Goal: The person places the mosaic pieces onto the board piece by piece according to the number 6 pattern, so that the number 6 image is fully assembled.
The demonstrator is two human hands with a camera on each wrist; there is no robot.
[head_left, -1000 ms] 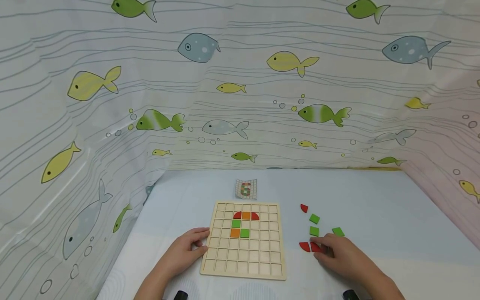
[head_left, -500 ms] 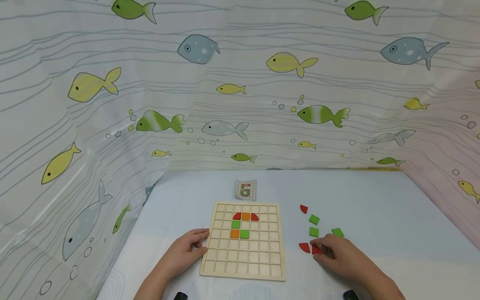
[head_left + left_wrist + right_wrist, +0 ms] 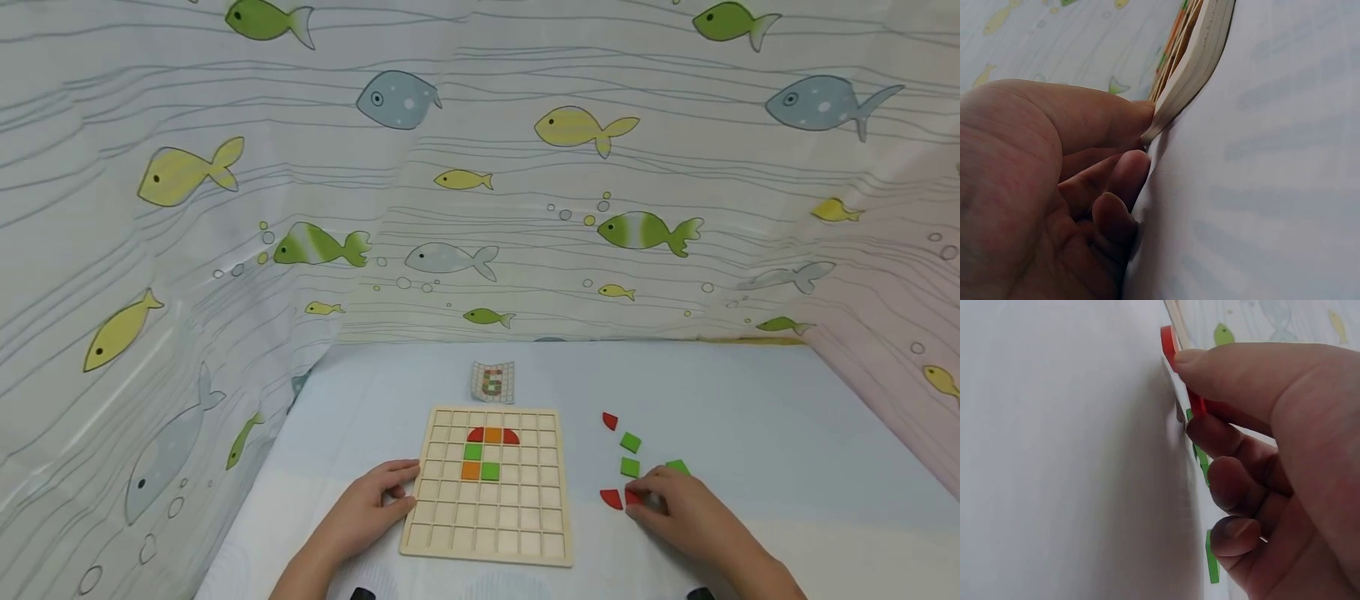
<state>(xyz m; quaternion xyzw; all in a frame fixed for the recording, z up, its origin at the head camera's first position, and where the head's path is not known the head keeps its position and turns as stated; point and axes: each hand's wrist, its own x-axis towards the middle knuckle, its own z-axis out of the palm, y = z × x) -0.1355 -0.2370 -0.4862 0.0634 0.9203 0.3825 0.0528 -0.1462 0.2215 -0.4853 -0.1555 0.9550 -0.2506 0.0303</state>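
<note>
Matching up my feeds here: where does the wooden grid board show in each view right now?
Head: the board lies low and centred, the left hand touching its left edge.
Left wrist: its rim slants from the top edge, right of centre, down to the left.
Right wrist: probably just the thin beige strip at the top, near centre.
Shared landmark: the fish-print curtain.
</note>
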